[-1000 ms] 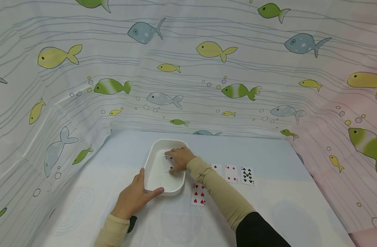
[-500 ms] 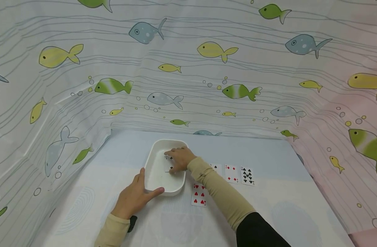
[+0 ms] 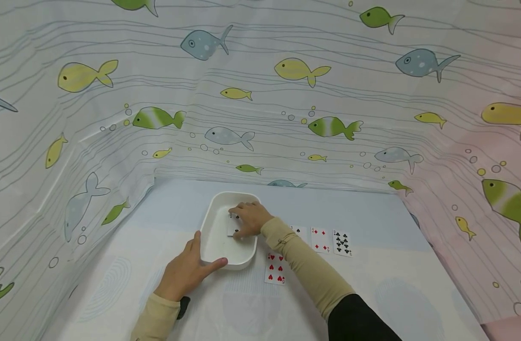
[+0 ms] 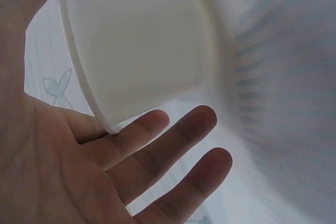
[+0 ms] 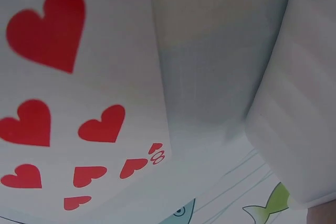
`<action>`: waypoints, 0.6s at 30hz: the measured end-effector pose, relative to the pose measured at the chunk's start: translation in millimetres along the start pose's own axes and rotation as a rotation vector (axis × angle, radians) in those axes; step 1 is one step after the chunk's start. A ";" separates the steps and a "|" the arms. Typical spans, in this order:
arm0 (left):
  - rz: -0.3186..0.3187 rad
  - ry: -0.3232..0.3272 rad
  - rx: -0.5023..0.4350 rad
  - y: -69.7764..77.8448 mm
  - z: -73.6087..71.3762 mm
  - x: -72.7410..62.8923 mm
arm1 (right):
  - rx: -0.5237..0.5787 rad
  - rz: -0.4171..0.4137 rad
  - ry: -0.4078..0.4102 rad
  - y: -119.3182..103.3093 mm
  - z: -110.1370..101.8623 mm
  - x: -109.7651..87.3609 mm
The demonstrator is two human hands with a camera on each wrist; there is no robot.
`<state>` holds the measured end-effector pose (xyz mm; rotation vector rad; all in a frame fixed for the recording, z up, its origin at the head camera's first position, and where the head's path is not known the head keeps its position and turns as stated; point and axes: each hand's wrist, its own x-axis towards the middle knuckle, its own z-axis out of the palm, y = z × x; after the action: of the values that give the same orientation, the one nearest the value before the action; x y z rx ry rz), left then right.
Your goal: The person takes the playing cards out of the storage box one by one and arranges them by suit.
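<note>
The white plastic tray (image 3: 218, 246) stands on the table, and my left hand (image 3: 184, 272) grips its near left corner. In the left wrist view the tray's outer wall (image 4: 136, 40) fills the top, with my lower fingers (image 4: 157, 153) stretched out beneath it. Inside the tray my right hand (image 3: 251, 219) holds a playing card (image 3: 232, 227) with black pips. Its fingers are at the card's far end, its thumb at the near end. Part of that card is covered by the hand. The right wrist view shows almost nothing of the hand.
Right of the tray lies a hearts card (image 3: 274, 274), large in the right wrist view beside the tray wall (image 5: 304, 87). Further right are a spades card (image 3: 300, 231) partly behind my sleeve, a four of diamonds (image 3: 319, 239) and a clubs card (image 3: 342, 243). Fish-print curtain surrounds the table.
The black-pip card's face shows more fully in the tray now, after appearing only in part before. Both hands have stayed nearly in place; the head view has shifted slightly.
</note>
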<state>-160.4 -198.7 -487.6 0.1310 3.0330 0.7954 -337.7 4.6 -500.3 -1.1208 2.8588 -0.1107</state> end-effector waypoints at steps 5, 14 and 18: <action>-0.003 -0.009 -0.003 0.7 0.7 0.4 | 0.003 0.010 -0.013 -0.3 -2.9 -3.3; -0.004 -0.018 -0.009 2.8 -1.0 0.5 | 0.078 0.008 0.036 1.9 -14.0 -11.4; -0.008 -0.018 -0.002 1.3 -1.1 0.3 | 0.136 -0.009 0.083 0.8 -23.3 -15.8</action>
<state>-160.6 -198.1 -486.0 0.1252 3.0138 0.7918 -328.8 17.0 -476.6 -1.1281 2.8670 -0.3542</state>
